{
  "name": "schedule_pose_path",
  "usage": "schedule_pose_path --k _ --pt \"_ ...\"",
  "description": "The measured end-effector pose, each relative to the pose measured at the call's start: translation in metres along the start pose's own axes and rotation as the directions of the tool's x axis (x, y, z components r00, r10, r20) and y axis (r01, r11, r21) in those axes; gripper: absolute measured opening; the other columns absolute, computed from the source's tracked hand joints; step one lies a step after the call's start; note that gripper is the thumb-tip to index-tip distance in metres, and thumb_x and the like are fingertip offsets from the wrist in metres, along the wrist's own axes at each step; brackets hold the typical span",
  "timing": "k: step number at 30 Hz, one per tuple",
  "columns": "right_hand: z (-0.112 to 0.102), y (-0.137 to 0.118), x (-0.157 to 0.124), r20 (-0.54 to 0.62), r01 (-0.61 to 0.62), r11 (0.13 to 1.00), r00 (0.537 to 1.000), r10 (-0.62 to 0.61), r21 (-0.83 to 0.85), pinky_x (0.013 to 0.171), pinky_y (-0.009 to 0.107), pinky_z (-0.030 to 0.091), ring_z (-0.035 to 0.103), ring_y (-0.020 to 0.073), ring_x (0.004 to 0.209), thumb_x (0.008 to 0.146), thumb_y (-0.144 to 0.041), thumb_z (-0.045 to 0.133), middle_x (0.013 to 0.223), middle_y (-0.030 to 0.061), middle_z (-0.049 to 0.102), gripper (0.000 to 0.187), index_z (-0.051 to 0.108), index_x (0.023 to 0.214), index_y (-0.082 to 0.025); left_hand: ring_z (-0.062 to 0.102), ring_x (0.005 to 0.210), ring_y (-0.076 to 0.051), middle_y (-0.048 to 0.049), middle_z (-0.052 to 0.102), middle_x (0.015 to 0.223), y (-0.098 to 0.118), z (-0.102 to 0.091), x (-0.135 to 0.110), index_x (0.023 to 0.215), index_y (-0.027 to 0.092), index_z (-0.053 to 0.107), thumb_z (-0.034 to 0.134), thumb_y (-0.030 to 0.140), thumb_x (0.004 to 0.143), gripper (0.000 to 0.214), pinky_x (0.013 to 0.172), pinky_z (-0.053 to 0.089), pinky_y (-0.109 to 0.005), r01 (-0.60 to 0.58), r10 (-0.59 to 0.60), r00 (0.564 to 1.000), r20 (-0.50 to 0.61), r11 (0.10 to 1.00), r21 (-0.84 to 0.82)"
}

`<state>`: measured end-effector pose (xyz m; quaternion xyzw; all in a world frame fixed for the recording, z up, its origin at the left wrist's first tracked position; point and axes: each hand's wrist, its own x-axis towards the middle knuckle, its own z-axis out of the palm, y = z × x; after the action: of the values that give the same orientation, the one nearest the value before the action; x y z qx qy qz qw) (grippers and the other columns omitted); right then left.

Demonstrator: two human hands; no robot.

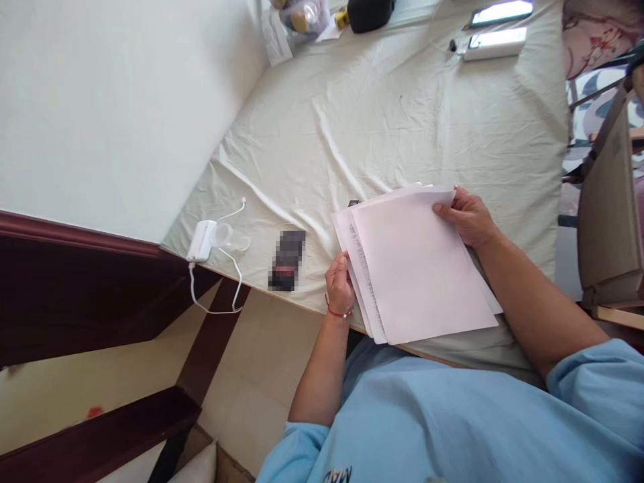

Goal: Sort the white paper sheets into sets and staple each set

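A stack of papers (417, 268) is clasped by the left grip (339, 285) and right grip (465, 215) at the near edge of the bench (402, 114).

You can read nothing for certain. The stack of papers (422, 268) shows lines of print along a lower sheet's left edge, too small to read. Below the stack, dark letters on your blue shirt (453, 422) are cut off.

The papers (422, 268) are a thin stack of white sheets. The top sheet is blank. They are spread a little, so a lower sheet shows small print along its left side. The stack sits slanted at the table's (402, 114) near edge.
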<state>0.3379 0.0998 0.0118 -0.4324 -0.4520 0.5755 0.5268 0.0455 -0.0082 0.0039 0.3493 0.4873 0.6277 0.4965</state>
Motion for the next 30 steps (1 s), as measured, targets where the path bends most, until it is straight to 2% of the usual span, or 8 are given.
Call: schedule_pose_path --k 6,10,14,16,18,22,30 --pt "0.0040 -0.0057 -0.0020 -0.004 -0.035 0.999 0.999 0.035 -0.037 0.069 0.038 0.062 0.072 0.0246 0.081 0.065 -0.058 0.094 0.091 0.0044 0.076 0.053 0.068 0.098 -0.026 0.059 0.075 -0.014 0.0006 0.065 0.075 -0.0001 -0.0057 0.0037 0.077 0.018 0.073 0.083 0.056 0.082 0.039 0.074 0.050 -0.027 -0.075 0.087 0.996 -0.024 0.948 0.311" --pt "0.0041 -0.0054 -0.0013 -0.026 -0.060 0.998 0.998 0.060 0.008 0.068 0.036 0.062 0.073 0.0233 0.079 0.065 -0.051 0.096 0.092 0.0039 0.076 0.055 0.065 0.102 -0.026 0.052 0.064 -0.011 0.0036 0.060 0.067 0.0001 -0.0046 0.0042 0.073 0.018 0.067 0.087 0.060 0.073 0.047 0.061 0.044 -0.025 -0.007 0.029 0.997 -0.078 0.961 0.276" --pt "0.0034 -0.0065 -0.0016 -0.014 -0.070 0.996 0.997 0.071 0.048 0.070 0.035 0.063 0.073 0.0217 0.081 0.065 -0.043 0.097 0.097 0.0031 0.077 0.054 0.069 0.107 -0.025 0.050 0.062 -0.010 0.0058 0.056 0.065 -0.0010 -0.0018 0.0040 0.068 0.020 0.056 0.093 0.060 0.063 0.056 0.060 0.044 -0.023 0.007 0.019 0.993 -0.120 0.977 0.215" --pt "0.0040 -0.0081 -0.0030 0.018 -0.089 0.996 0.996 0.089 0.029 0.069 0.034 0.063 0.072 0.0214 0.080 0.067 -0.043 0.096 0.094 0.0035 0.077 0.048 0.073 0.104 -0.023 0.048 0.061 -0.009 0.0072 0.053 0.064 -0.0022 -0.0017 0.0044 0.068 0.020 0.052 0.095 0.061 0.061 0.060 0.060 0.043 -0.022 0.003 0.025 0.990 -0.140 0.981 0.192" --pt "0.0055 -0.0096 -0.0045 0.036 -0.094 0.996 0.995 0.094 0.003 0.068 0.034 0.062 0.071 0.0211 0.077 0.068 -0.043 0.095 0.089 0.0036 0.076 0.042 0.075 0.099 -0.022 0.047 0.061 -0.009 0.0074 0.052 0.065 -0.0031 -0.0021 0.0047 0.072 0.020 0.053 0.093 0.063 0.062 0.060 0.061 0.043 -0.022 -0.002 0.031 0.988 -0.149 0.982 0.190" --pt "0.0084 -0.0092 -0.0052 0.002 -0.054 0.998 0.999 0.054 -0.038 0.065 0.033 0.060 0.069 0.0195 0.073 0.073 -0.042 0.091 0.085 0.0024 0.075 0.033 0.075 0.093 -0.022 0.050 0.067 -0.011 0.0046 0.055 0.073 -0.0024 -0.0024 0.0041 0.082 0.021 0.058 0.082 0.071 0.075 0.056 0.064 0.044 -0.023 -0.049 0.079 0.990 -0.114 0.968 0.245" --pt "0.0073 -0.0018 -0.0024 -0.036 -0.023 0.995 0.999 0.020 -0.101 0.058 0.032 0.056 0.064 0.0179 0.067 0.077 -0.040 0.087 0.081 0.0006 0.073 0.023 0.075 0.089 -0.024 0.049 0.071 -0.013 0.0028 0.054 0.076 0.0000 -0.0015 0.0029 0.087 0.022 0.058 0.071 0.071 0.087 0.050 0.066 0.045 -0.025 -0.117 0.140 0.989 -0.050 0.941 0.317"
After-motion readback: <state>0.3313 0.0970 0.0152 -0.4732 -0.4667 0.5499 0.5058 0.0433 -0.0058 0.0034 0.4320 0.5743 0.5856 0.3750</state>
